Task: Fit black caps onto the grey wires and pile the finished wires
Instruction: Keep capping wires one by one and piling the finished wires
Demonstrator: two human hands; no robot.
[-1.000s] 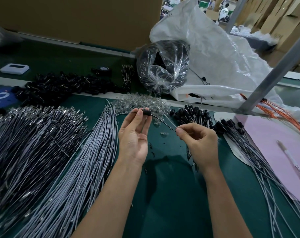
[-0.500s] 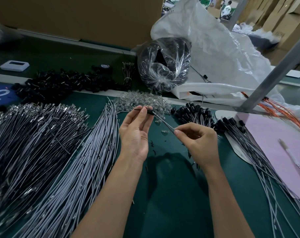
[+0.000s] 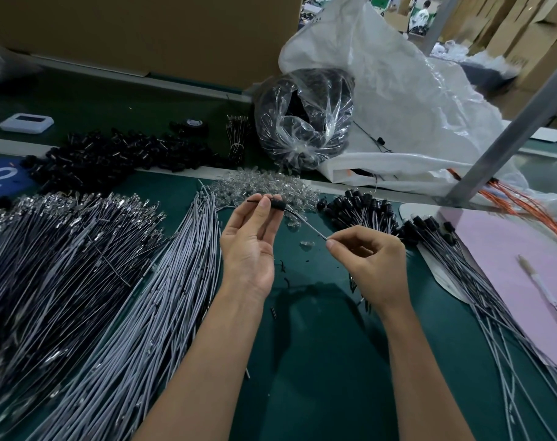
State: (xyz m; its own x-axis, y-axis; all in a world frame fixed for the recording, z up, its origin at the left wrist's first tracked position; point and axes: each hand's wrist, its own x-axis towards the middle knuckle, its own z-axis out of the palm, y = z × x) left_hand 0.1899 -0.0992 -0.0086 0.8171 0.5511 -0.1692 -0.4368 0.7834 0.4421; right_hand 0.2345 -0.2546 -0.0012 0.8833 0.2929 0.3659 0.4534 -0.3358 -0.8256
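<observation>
We hold one grey wire above the tabletop, stretched between both hands. Our left hand pinches the black cap at the wire's far end between thumb and fingertips. Our right hand pinches the wire lower down, its other fingers curled in.

The wire looks light, thin and springy, and it bows between the two grips. We judge it best held close to the cap, where it cannot buckle. The cap seems small, hard and easy to drop.

Counted, we have one wire and one cap in hand. The uncapped grey wires on the left, the loose black caps behind them and the finished wires on the right are far too many to count.
</observation>
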